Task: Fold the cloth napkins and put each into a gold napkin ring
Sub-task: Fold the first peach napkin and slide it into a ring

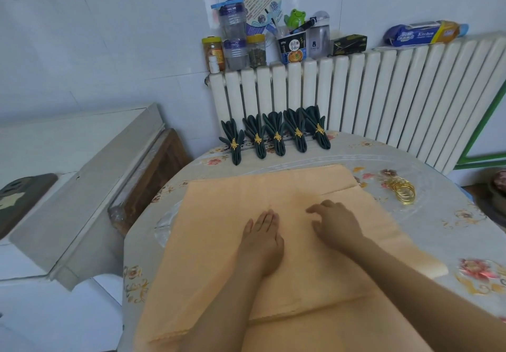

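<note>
While the left hand (pixel 262 238) lies flat, fingers straight, on the peach napkin (pixel 232 214) spread over the bench (pixel 427 231), the right hand (pixel 335 223) hovers beside it, grip loose, holding nothing; gold rings (pixel 404 191) sit right, five ringed green napkins (pixel 276 135) behind

Open cloth in the middle, clutter along the far edge and right side

Both hands, left hand (pixel 262 238) and right hand (pixel 335 225), lie on the orange napkin (pixel 232 214), whose bare surface spreads wide around them. Ahead, a row of green napkins (pixel 276 135) in rings stands against the radiator (pixel 383 99), blocking the far edge of the table (pixel 451 231). To the right, a pile of gold rings (pixel 404 190) sits just beside the napkin's corner. Left of the table stands a white cabinet (pixel 82 176).
</note>
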`<state>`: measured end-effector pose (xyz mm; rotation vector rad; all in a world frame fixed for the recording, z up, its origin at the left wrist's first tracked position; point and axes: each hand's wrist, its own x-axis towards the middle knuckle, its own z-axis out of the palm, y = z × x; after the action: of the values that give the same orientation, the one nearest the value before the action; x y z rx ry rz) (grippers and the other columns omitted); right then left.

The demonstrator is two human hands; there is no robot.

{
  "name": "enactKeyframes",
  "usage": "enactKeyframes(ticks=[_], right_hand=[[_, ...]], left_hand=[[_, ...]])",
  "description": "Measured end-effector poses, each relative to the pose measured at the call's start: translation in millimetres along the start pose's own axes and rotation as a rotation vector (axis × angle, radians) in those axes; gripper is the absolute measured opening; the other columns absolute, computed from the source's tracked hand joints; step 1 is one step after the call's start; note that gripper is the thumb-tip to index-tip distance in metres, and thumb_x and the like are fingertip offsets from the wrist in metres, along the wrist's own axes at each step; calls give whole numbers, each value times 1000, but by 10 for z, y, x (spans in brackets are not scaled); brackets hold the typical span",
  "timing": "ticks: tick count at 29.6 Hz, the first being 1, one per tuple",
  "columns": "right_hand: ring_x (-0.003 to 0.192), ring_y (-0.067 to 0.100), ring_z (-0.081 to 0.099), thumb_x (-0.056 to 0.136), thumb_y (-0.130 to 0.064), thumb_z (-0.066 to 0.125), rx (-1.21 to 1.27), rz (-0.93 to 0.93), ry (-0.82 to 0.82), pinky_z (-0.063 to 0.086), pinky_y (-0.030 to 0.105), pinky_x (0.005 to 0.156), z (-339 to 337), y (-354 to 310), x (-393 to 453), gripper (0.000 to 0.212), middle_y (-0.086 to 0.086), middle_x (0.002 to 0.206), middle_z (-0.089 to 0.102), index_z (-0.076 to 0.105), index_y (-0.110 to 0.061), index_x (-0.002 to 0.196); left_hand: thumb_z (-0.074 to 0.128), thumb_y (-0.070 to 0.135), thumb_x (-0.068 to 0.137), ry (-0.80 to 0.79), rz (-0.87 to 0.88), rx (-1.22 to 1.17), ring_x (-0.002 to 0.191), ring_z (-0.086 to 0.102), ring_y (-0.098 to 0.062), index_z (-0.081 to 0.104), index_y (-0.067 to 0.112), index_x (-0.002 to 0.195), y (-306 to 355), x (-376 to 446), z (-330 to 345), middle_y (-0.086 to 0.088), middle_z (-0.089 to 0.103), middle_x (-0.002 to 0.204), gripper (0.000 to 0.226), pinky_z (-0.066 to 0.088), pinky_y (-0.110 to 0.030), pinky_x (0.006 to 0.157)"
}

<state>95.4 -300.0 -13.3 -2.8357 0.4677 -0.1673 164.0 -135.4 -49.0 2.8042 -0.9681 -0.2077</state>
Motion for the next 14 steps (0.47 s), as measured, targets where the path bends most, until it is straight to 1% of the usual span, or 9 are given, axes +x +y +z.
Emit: enactKeyframes(ticks=[3, 6, 8, 11, 14], right_hand=[[130, 25, 34, 96, -16, 35, -180, 25, -147, 29, 37, 104, -37, 219, 324, 47, -2, 146, 37, 37, -29, 141], [136, 28, 25, 96, -11, 30, -257, 8, -261, 22, 43, 108, -33, 323, 545, 52, -1, 150, 30, 27, -25, 145], [137, 28, 22, 96, -13, 31, -290, 26, -292, 18, 45, 109, -28, 333, 649, 53, 1, 150, 28, 24, -24, 147], [132, 27, 26, 96, -23, 36, -338, 44, -269, 17, 46, 109, -68, 321, 762, 44, 2, 142, 37, 34, -25, 140], [129, 27, 29, 95, -33, 39, -425, 44, -302, 16, 47, 108, -133, 303, 822, 37, 5, 134, 46, 44, -22, 130]], left_hand=[[16, 27, 102, 9, 6, 1, 146, -5, -6, 2, 18, 153, 9, -20, -3, 6, -4, 160, 54, -5, -34, 119], [17, 28, 101, 17, 4, 10, 146, -5, -5, 2, 19, 153, -2, -17, -1, 6, -4, 160, 54, -5, -34, 119], [18, 28, 101, 21, 3, 15, 146, -4, -5, 3, 19, 153, -12, -4, -2, 6, -3, 160, 54, -5, -34, 119], [18, 28, 101, 28, 3, 16, 146, -4, -5, 5, 18, 153, -4, -4, -2, 6, -2, 160, 54, -5, -34, 119], [19, 28, 101, 29, -2, 18, 146, -4, -5, 5, 18, 153, -16, -7, -8, 6, -1, 160, 54, -5, -34, 119]])
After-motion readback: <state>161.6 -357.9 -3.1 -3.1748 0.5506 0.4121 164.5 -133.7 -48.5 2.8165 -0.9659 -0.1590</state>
